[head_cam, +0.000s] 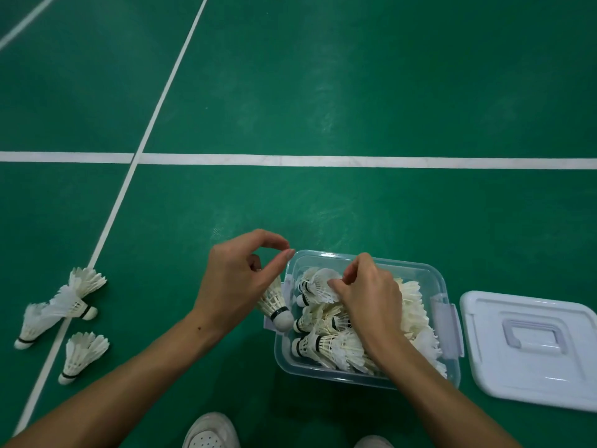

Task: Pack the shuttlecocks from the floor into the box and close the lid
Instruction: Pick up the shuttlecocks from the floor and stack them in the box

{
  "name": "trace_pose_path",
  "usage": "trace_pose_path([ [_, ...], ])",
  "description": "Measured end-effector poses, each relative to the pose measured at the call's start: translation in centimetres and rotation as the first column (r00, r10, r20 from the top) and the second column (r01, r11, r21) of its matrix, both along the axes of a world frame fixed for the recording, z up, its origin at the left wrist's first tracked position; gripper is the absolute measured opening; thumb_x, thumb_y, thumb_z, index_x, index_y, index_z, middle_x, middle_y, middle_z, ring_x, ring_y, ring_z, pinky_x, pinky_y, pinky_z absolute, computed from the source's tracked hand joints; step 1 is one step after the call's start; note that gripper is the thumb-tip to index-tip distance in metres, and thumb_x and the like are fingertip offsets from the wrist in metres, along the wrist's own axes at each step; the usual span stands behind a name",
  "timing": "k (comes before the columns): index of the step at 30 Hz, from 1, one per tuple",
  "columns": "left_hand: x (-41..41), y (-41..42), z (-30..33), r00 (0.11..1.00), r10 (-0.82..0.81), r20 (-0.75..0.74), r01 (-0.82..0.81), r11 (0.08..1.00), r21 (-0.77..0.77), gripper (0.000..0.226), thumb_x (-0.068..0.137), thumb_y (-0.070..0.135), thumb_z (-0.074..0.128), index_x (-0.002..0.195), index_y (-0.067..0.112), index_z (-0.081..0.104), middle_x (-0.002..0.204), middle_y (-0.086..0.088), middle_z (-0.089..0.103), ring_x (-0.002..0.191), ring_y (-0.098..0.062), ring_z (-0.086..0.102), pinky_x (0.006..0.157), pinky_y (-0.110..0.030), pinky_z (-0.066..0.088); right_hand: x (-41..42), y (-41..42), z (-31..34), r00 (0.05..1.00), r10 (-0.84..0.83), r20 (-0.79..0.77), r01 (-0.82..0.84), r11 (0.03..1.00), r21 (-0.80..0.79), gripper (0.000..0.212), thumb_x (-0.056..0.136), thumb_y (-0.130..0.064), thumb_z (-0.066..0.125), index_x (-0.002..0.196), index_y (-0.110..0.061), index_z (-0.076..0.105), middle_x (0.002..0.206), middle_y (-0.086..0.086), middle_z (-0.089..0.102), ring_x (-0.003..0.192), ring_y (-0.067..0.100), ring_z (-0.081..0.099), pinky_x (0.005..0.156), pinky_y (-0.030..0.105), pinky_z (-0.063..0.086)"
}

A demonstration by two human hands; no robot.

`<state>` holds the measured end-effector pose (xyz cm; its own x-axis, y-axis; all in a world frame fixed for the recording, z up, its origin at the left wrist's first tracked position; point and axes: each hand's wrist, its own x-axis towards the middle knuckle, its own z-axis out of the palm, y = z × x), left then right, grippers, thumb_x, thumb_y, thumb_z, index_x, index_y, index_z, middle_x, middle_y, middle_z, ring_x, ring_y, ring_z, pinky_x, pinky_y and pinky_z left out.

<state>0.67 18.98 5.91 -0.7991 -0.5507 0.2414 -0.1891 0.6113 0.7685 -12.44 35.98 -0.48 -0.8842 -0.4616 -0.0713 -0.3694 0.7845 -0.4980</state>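
- Standing over the work, a pair of white shoes (211, 431) shows at the bottom edge; both forearms reach forward from there.
- Left hand (235, 282) pinches one shuttlecock (274, 305) by its feathers, cork down, right at the box's left rim; a loose pinch could drop it outside onto the floor (323, 92).
- Right hand (368, 292) sits inside the clear box (365, 378), fingers closed on the feathers of a packed shuttlecock (318, 287), seemingly settling it; pressing hard could crush feathers.
- Feathers rise about level with the rim; I judge that the lid may not seat unless the pile is flattened.
- Lid (529, 347) lies flat just right of the box, handle up, within easy reach.
- Loose shuttlecocks (64, 312) wait well to the left on a white court line (106, 221); open green floor lies all around and beyond.
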Motion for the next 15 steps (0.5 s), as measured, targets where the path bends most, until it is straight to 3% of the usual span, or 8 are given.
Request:
trace_pose_path([
  [4,-0.3,0.2,0.0,0.999,-0.044,-0.012,0.045,0.998,0.040,0.015,0.093,0.025,0.078,0.102,0.014,0.076,0.080,0.031,0.068,0.038,-0.008,0.037,0.045,-0.010,0.030,0.0,1.5,0.5,0.992,0.022,0.122,-0.010,0.995,-0.096,0.031,0.081,-0.039,0.089,0.096,-0.022,0.068,0.085,-0.012,0.069,0.072,0.001,0.066,0.068,0.027,0.061],
  [7,-1.0,0.1,-0.1,0.992,-0.115,-0.048,0.120,0.986,0.114,0.021,0.100,0.032,0.067,0.111,0.015,0.070,0.102,0.015,0.074,0.039,-0.011,0.045,0.042,-0.020,0.039,-0.5,3.0,2.0,0.981,0.019,0.195,0.020,0.980,-0.196,0.031,0.079,-0.039,0.089,0.098,-0.025,0.069,0.093,-0.014,0.072,0.075,0.002,0.071,0.072,0.031,0.063],
  [9,-1.6,0.3,-0.1,0.982,-0.176,-0.072,0.185,0.971,0.150,0.022,0.105,0.035,0.057,0.116,0.018,0.065,0.108,0.007,0.071,0.040,-0.006,0.041,0.045,-0.016,0.034,-0.8,3.7,3.6,0.964,0.046,0.262,0.031,0.959,-0.282,0.027,0.080,-0.037,0.089,0.098,-0.029,0.070,0.094,-0.016,0.074,0.073,0.001,0.072,0.070,0.030,0.064],
  [12,-2.7,1.0,0.3,0.967,-0.241,-0.086,0.254,0.945,0.208,0.022,0.106,0.039,0.051,0.125,0.029,0.057,0.106,0.010,0.062,0.043,-0.006,0.037,0.046,-0.018,0.032,-0.8,3.7,6.0,0.875,0.245,0.417,-0.034,0.892,-0.452,0.029,0.085,-0.028,0.086,0.110,-0.032,0.071,0.108,-0.017,0.077,0.093,0.004,0.075,0.079,0.033,0.065],
  [15,-3.8,1.7,0.3,0.952,-0.283,-0.115,0.302,0.926,0.228,0.022,0.106,0.036,0.052,0.127,0.029,0.054,0.102,0.009,0.056,0.045,-0.007,0.037,0.046,-0.018,0.032,-0.4,3.0,7.7,0.737,0.447,0.507,-0.087,0.807,-0.584,0.040,0.090,-0.019,0.081,0.127,-0.026,0.068,0.120,-0.014,0.076,0.113,0.007,0.072,0.093,0.033,0.062],
])
